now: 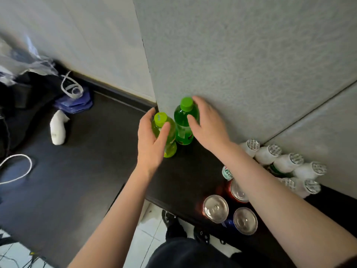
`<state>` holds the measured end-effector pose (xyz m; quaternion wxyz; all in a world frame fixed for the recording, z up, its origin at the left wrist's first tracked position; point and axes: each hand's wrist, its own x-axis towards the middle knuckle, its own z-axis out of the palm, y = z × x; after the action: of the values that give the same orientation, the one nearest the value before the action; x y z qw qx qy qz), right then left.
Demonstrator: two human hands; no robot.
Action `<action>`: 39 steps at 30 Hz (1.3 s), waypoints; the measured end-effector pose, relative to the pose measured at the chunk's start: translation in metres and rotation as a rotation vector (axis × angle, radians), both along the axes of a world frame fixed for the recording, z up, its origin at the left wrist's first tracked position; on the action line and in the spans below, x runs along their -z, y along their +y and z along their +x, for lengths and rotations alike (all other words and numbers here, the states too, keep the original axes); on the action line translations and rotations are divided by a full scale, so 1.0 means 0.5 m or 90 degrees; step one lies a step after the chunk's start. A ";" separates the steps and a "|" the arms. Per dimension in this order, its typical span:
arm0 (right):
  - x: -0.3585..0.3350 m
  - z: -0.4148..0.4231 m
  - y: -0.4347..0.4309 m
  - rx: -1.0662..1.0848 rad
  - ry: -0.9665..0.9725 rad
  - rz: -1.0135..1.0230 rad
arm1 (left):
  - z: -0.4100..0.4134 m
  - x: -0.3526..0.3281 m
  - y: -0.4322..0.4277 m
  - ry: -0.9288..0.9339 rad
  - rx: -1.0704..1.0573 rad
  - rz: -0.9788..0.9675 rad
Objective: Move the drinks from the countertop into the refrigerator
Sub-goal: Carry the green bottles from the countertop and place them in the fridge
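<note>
Forearms (pixel 119 206) reach over cans (pixel 216 208) and white bottles (pixel 286 161) on the dark worktop (pixel 193 171) | left hand (pixel 152 140): fingers (pixel 147 117) wrapped round the light green bottle (pixel 170 149) | right hand (pixel 210 126): curled round the dark green bottle (pixel 183 132) | I see both bottles upright, side by side at the wall (pixel 231 64).

Glossy plastic bottles (pixel 185 120), seemingly matt countertop (pixel 193 171)
</note>
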<state>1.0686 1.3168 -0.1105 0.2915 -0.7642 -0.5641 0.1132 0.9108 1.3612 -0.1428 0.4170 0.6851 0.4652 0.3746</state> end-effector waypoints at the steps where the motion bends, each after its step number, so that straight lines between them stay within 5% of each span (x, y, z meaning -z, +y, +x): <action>1: 0.004 -0.003 0.005 0.005 -0.005 -0.008 | 0.002 0.005 0.005 -0.004 0.023 0.008; 11: 0.031 -0.022 0.012 0.071 -0.084 0.014 | -0.012 0.032 0.045 -0.094 0.050 0.032; 25: 0.034 -0.029 0.015 0.105 0.197 0.090 | -0.116 0.005 0.046 -0.248 -0.121 -0.178; 33: -0.054 -0.096 -0.027 0.067 0.326 0.221 | -0.210 -0.046 -0.050 -0.230 -0.232 -0.129; 39: -0.108 -0.193 -0.102 -0.122 0.386 0.237 | -0.285 -0.081 -0.168 -0.246 -0.341 -0.055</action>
<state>0.9722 1.2657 -0.0566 0.5675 -0.5734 -0.5323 0.2566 0.7684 1.2769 -0.1023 0.4130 0.4363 0.5565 0.5739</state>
